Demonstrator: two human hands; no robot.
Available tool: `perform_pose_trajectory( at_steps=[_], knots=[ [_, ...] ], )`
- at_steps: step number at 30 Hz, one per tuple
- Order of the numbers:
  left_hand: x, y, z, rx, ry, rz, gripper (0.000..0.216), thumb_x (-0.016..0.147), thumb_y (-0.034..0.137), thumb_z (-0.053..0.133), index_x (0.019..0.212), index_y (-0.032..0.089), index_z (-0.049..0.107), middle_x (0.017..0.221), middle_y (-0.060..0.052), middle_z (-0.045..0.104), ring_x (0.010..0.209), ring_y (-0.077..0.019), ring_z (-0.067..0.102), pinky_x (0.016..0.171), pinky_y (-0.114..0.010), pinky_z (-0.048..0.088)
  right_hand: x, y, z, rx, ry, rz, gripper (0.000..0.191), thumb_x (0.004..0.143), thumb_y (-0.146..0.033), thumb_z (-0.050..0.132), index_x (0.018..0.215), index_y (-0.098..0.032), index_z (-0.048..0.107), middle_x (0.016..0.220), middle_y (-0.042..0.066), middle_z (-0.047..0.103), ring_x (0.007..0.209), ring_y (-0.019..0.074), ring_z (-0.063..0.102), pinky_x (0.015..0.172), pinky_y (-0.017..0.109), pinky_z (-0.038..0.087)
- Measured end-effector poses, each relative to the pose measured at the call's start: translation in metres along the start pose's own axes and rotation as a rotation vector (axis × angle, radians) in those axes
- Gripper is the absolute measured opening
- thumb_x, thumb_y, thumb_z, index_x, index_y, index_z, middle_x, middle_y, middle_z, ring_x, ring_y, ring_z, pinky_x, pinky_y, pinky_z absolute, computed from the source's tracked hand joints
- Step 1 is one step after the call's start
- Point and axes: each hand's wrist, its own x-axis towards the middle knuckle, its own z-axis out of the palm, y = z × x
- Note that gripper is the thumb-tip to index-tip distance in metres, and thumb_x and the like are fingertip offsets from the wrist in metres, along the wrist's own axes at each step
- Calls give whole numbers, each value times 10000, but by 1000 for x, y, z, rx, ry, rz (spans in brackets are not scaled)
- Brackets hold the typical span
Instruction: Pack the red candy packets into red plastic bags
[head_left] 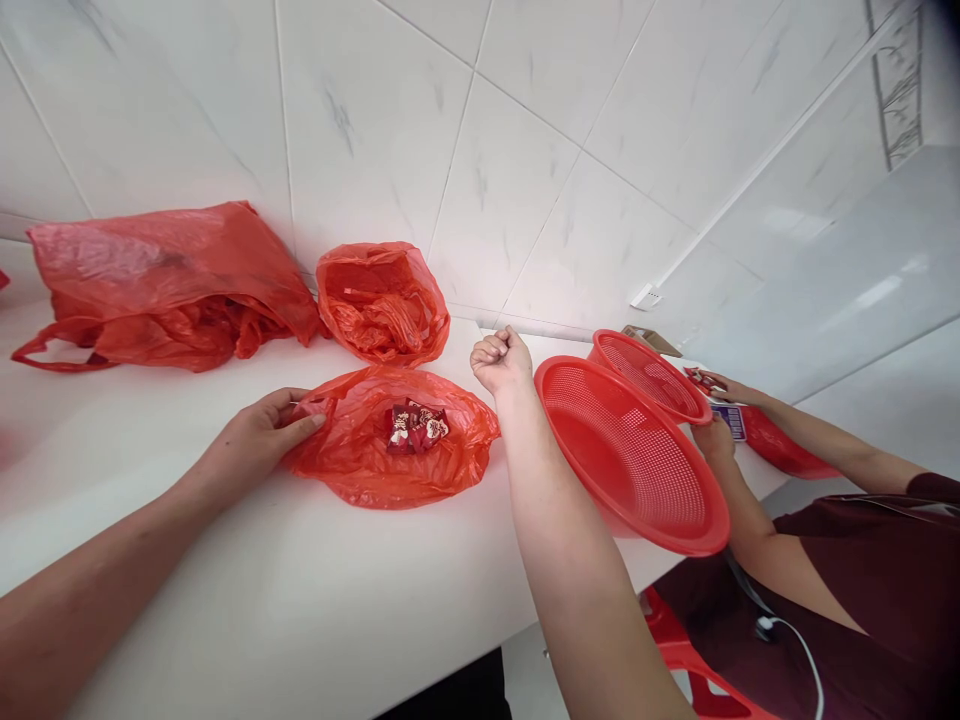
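Red bag [427,482], pinched by left hand [264,432], perhaps touches right wrist [516,392]

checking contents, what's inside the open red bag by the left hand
The open red bag holds a small bunch of dark-red wrapped packets with pale markings. Anything beneath them is covered; overlap hides their exact count.

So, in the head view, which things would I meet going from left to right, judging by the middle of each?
Bulky red bag by the wall → left hand → open red bag with dark red packets inside → right hand → nearer red basket → co-worker's maroon top.
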Motion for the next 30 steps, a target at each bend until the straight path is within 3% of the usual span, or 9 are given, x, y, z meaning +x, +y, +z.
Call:
perform_pose_trajectory(
  at_steps=[7,12,14,17,20,23,26,28,30],
  knots=[
    [0,1,0,-26,9,40,554,746,585,618,1147,208,558,975,-55,715,797,-232,677,653,-309,549,-16,2,0,-239,-16,-154,278,913,-308,391,652,-213,411,453,-104,263,389,69,297,405,166,254],
    [0,0,1,-61,12,82,489,741,552,632,1094,218,575,906,-41,717,791,-244,689,645,-316,548,-52,0,-8,-490,-29,-345,166,793,-367,609,857,-224,557,565,-70,472,554,95,465,481,183,311],
    [0,-1,1,-70,12,92,476,742,544,631,1083,217,574,906,-43,716,793,-247,688,645,-317,545,-72,-1,-15,-749,-11,-453,267,732,-372,680,938,-232,583,667,-41,554,672,130,524,557,216,370],
    [-1,-1,1,-97,9,96,470,740,539,631,1067,208,567,903,-48,714,800,-254,687,644,-321,542,-102,1,-28,-1421,82,-638,421,760,-475,624,1109,-250,551,871,6,612,756,171,559,675,299,413],
    [-3,2,2,-133,-10,110,456,752,528,620,1062,200,552,888,-47,709,803,-254,688,654,-326,539,-127,8,-41,-1762,188,-552,535,819,-571,495,1231,-229,482,919,50,627,748,215,583,672,342,410],
    [-6,7,2,-138,-5,123,454,754,527,620,1060,200,537,868,-44,707,780,-247,690,646,-323,535,-135,19,-55,-1783,191,-399,657,842,-602,421,1349,-187,376,841,74,646,759,260,608,640,341,405],
    [-8,13,2,-130,3,124,495,737,538,631,1086,202,525,913,-58,705,797,-251,692,649,-327,537,-129,32,-67,-1736,176,-292,745,800,-566,506,1389,-147,326,805,89,661,753,274,623,624,329,398],
    [-8,16,2,-124,3,125,520,724,534,646,1110,209,516,935,-59,702,814,-250,691,666,-331,538,-120,38,-72,-1684,174,-261,654,756,-450,586,1317,-158,420,826,89,670,734,253,622,606,307,397],
    [-7,22,1,-110,13,128,542,707,529,666,1119,211,516,889,-47,704,792,-245,690,668,-336,535,-110,39,-71,-1628,132,-270,390,740,-322,573,1107,-191,568,795,62,671,682,211,608,576,278,392]
  ],
)
